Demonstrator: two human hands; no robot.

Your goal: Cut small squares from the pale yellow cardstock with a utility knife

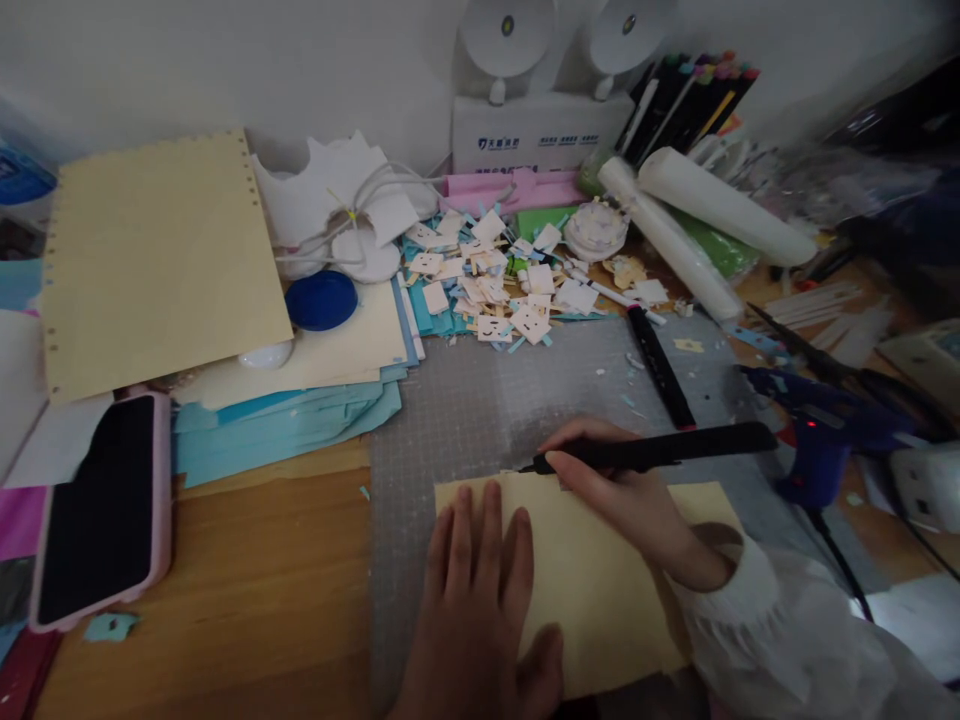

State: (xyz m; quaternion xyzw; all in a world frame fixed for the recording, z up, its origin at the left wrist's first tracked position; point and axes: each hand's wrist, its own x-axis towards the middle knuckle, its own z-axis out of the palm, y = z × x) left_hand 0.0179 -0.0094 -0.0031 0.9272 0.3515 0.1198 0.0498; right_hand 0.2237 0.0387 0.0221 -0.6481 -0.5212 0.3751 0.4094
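A wooden desk [277, 570] was partly covered by a gray mat [405, 400], on which a cream sheet [592, 600] was laid. The sheet's left part was overlain by the left hand [472, 620], its fingers slightly spread. Near the sheet's top edge, a black pen [705, 447] was clamped between thumb and fingers of the right hand [626, 495].

I read the yellow sheet [592, 590] as smooth, matt paper and the black pen [675, 448] as dull plastic. The grey mat [405, 430] looks matt as well. On my feed the worktop [247, 580] shows grained wood with a soft sheen. I make out a glossy dark phone screen [101, 510], a smooth blue plastic lid [322, 300] and thin, gathered white cloth on the sleeve [795, 620].
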